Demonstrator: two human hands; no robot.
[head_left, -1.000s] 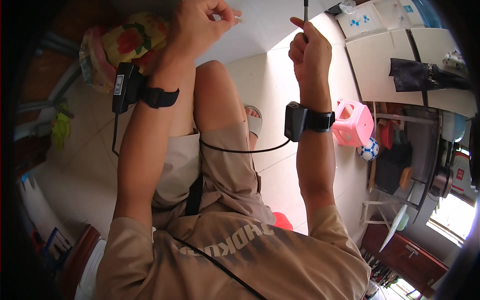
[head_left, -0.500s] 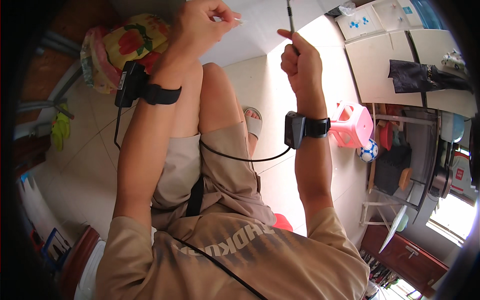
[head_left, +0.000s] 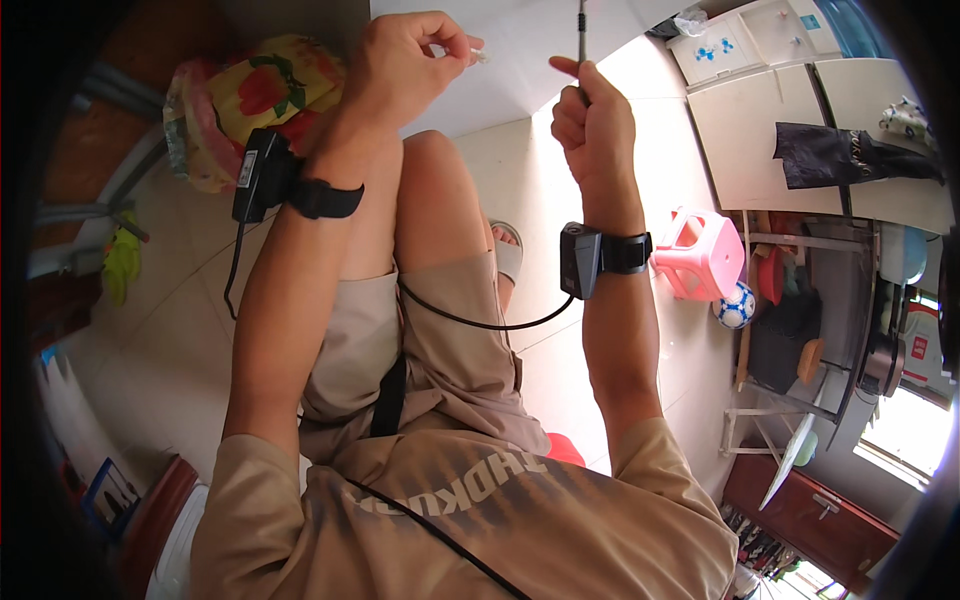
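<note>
At the upper edge, my left hand [head_left: 415, 62] is closed in a pinch over a small whitish piece [head_left: 479, 54], whose end sticks out past the fingertips. My right hand [head_left: 598, 125] is wrapped round a slim grey metal rod [head_left: 582, 35], its index finger pointing off to the left. The rod stands nearly upright in the picture, and its far end is cut off by the frame. A gap separates the two hands. Beyond them is a pale grey-white surface [head_left: 510, 85].
A patterned fabric bundle [head_left: 262, 95] lies beside my left forearm. Right of my right wrist are a pink plastic stool [head_left: 708, 255] and a blue-and-white ball [head_left: 736, 306]. White cabinets [head_left: 760, 130] line the right. A black cable [head_left: 470, 323] hangs between my wrist-worn devices, across my knees.
My left hand has come slightly nearer to me, still pinching the whitish piece. My right hand has shifted a little left, and the rod in it is more upright.
</note>
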